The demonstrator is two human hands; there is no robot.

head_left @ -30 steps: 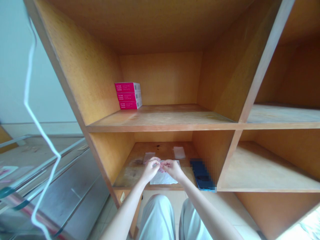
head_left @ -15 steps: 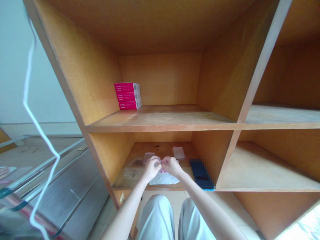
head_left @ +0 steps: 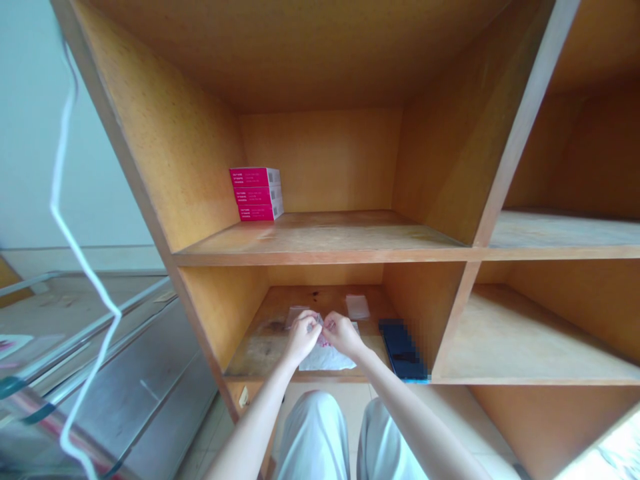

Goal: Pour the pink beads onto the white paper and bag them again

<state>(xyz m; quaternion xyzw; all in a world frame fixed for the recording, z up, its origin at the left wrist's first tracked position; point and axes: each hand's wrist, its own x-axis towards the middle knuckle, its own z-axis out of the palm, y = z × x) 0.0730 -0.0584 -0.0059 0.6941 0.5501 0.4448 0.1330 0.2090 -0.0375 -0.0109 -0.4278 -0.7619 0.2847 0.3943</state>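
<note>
Lower centre of the frame, seen from my own head: my left hand (head_left: 302, 337) and my right hand (head_left: 342, 334) meet over the floor of a lower wooden shelf compartment (head_left: 225, 313), both reaching forward from the bottom edge. Each hand is nearly closed, thumb against fingertips, in a pinch. Between the two pinches is a crumpled translucent packet (head_left: 320, 329) with a trace of pink showing. It lies directly between my hands, touched by both, so neither hand is clearly nearer. Its long axis cannot be told, as my fingers hide most of it and it is creased.

Beneath my hands lies a white sheet (head_left: 325, 360), near the compartment's front edge. Farther in, a clear sachet (head_left: 297, 316) sits just beyond my left hand, and a second clear sachet (head_left: 357, 307) lies beyond my right. To the right of my right hand, a dark pixelated phone (head_left: 403, 350) lies flat against the compartment's right side. On the shelf above, at centre left, stand three stacked magenta boxes (head_left: 256, 194).
</note>
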